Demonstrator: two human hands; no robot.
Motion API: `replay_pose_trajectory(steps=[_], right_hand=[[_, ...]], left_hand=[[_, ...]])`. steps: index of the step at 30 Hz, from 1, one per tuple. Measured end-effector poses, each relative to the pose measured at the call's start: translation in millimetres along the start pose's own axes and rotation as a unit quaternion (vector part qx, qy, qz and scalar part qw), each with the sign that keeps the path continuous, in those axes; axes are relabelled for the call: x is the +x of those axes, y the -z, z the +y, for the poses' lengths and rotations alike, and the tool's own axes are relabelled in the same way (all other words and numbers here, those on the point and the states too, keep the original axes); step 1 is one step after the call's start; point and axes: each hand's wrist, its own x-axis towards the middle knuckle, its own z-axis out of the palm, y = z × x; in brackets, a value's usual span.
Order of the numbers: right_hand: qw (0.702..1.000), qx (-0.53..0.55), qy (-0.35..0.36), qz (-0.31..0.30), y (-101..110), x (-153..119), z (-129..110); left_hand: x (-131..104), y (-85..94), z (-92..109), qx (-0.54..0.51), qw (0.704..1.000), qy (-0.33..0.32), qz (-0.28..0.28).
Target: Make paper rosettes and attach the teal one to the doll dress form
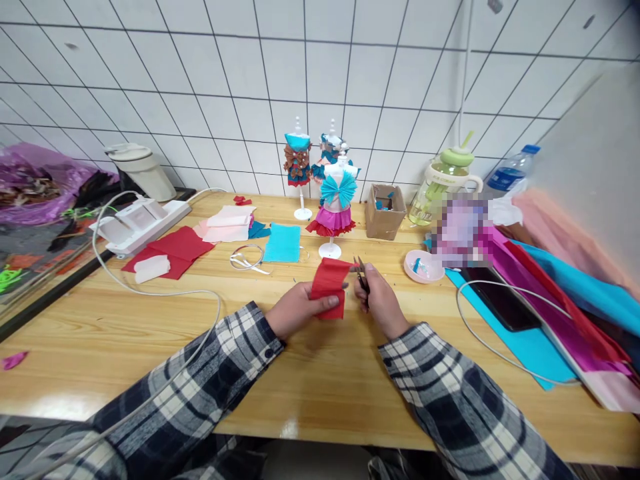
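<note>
A folded piece of red crepe paper (330, 277) is pinched in my left hand (300, 308), thumb across its front. My right hand (383, 300) grips small dark-handled scissors (363, 279), their blades pointing up at the paper's upper right edge. Whether the blades touch the paper I cannot tell. Behind the paper stands a small mannequin (336, 200) on a white base, dressed in a blue pleated bow and a magenta and red skirt. Another little mannequin (298, 160) with brown bows stands to its left, and a third is partly hidden behind.
At left lie red sheets (185, 248), pink sheets (227, 223), a blue square (283, 242), a ribbon coil (246, 257) and a power strip (145, 227). At right are a cardboard box (385, 212), pink bowl (424, 267), bottle (443, 180), phone (500, 299) and a loose cable (467, 323).
</note>
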Motion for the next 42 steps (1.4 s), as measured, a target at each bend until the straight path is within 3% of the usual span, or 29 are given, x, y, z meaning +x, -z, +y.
replay_pose_trajectory(steps=[3, 6, 11, 16, 18, 20, 23, 27, 31, 34, 37, 39, 40, 42], right_hand=[[0.995, 0.043, -0.074, -0.043, -1.7, -2.5, 3.7], [0.995, 0.034, -0.056, -0.076, -5.2, -7.2, 4.0], [0.995, -0.047, 0.044, -0.073, -4.5, -11.0, -2.7], [0.989, -0.081, -0.007, -0.123, -0.8, -6.6, -4.6], [0.992, -0.066, 0.004, -0.105, 1.0, -5.2, -4.6], [0.993, -0.043, 0.025, -0.103, 2.9, -4.8, -4.9], [0.989, -0.047, 0.032, -0.137, 4.4, -5.2, -4.9], [0.987, -0.065, 0.041, -0.142, 3.6, -6.4, -3.6], [0.988, -0.078, 0.056, -0.121, 2.5, -7.1, -3.4], [0.989, -0.091, 0.055, -0.103, 2.6, -6.4, -4.3], [0.99, -0.102, 0.083, -0.052, 4.8, -4.5, -6.7], [0.987, -0.111, 0.114, -0.032, 7.1, -3.7, -9.3], [0.986, -0.11, 0.12, -0.038, 8.1, -3.6, -10.5], [0.987, -0.096, 0.104, -0.07, 9.2, -4.2, -11.9]], left_hand=[[2.5, 3.5, 5.7, -0.139, 0.987, -0.006, 0.074], [3.6, 6.6, 7.3, -0.183, 0.977, 0.049, 0.096], [0.3, 5.6, -1.6, -0.08, 0.984, 0.156, 0.014], [-2.9, 3.9, -6.6, 0.063, 0.986, 0.143, -0.065], [-2.8, 3.1, -5.8, 0.127, 0.983, 0.108, -0.077], [-2.3, 2.5, -4.1, 0.208, 0.976, 0.031, -0.056], [-1.4, 3.1, -1.2, 0.33, 0.94, -0.079, -0.033], [-0.6, 5.2, -0.1, 0.425, 0.892, -0.15, -0.033], [-0.8, 5.3, -3.4, 0.448, 0.874, -0.18, -0.046], [-0.9, 6.2, -4.9, 0.445, 0.882, -0.154, -0.025], [-0.1, 10.4, 0.1, 0.444, 0.88, -0.145, 0.086], [0.5, 13.7, 6.4, 0.44, 0.862, -0.191, 0.163], [0.5, 14.9, 9.6, 0.436, 0.856, -0.218, 0.171], [0.2, 15.7, 13.8, 0.416, 0.869, -0.24, 0.119]])
